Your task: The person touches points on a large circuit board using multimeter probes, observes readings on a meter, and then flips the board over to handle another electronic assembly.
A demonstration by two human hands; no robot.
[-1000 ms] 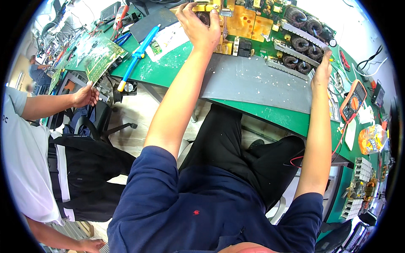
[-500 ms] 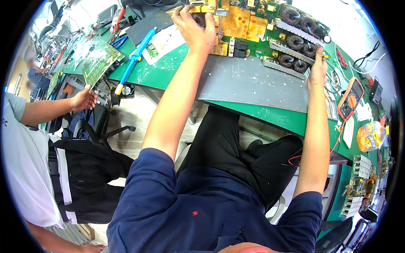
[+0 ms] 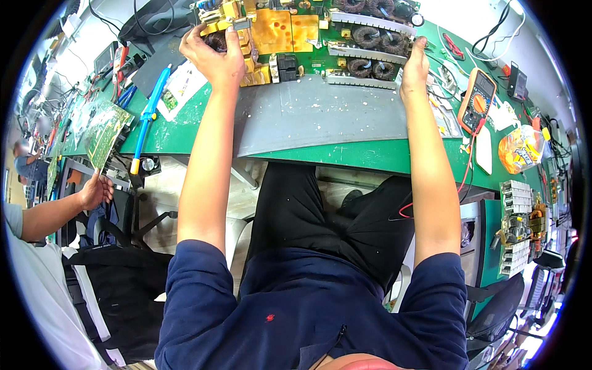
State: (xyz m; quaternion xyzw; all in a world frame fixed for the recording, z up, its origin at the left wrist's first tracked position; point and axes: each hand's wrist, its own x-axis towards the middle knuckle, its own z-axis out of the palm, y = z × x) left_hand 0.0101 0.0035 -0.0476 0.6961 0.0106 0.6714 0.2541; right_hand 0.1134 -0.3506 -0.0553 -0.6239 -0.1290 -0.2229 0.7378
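Note:
A large green circuit board (image 3: 311, 60) lies at the far side of the workbench, carrying dark wound ring coils (image 3: 368, 38), ribbed silver heat sinks (image 3: 364, 52) and yellow blocks. My left hand (image 3: 217, 65) is closed on its left end, with the thumb against the yellow parts and the fingers round the outer side. At the right end, my right hand (image 3: 415, 73) holds the edge beside the heat sinks, fingers pointing away from me. The board's far edge is cut off by the picture's top. In front of it is a grey mat (image 3: 320, 117) strewn with small pale flecks.
An orange multimeter (image 3: 478, 98) with a red lead lies to the right, near an orange-and-clear bag (image 3: 519, 150). A blue desoldering pump (image 3: 150, 114) rests on the left. Further left, a co-worker's hand (image 3: 95, 191) holds another green board (image 3: 106, 137). A finned assembly (image 3: 515, 228) sits at far right.
The whole view has shifted and turned, so the bench and board appear further left and more level. Both my hands keep their hold on the board.

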